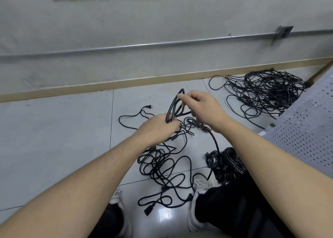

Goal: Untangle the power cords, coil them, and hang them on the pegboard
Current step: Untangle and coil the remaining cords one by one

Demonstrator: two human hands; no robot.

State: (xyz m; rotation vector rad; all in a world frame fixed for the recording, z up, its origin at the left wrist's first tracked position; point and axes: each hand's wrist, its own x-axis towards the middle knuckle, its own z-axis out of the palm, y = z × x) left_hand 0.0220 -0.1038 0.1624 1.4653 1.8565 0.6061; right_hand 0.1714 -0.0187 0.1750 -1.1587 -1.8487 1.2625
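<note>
Head view, looking down at a tiled floor (63,138) by a wall. A person's two bare arms reach fwd over black power cords.

Left hand (158,127) is curled round the base of a few upright loops of cord (175,108), just above the floor. Right hand (203,108) pinches the top of the same loops w/ fingertips.

Loose tangle (165,165) sprawls on the floor below the hands, btwn the shoes. Bigger tangle (264,91) lies well apart, near the wall at right. A coiled bundle (225,163) sits by the right leg. Perforated pegboard (306,129) at right edge.

Judgement: cords look light, limp, slightly springy, so loops will likely spread if let go. Best held at the loop crossing, or by a plug (148,209) to trace one cord out.
</note>
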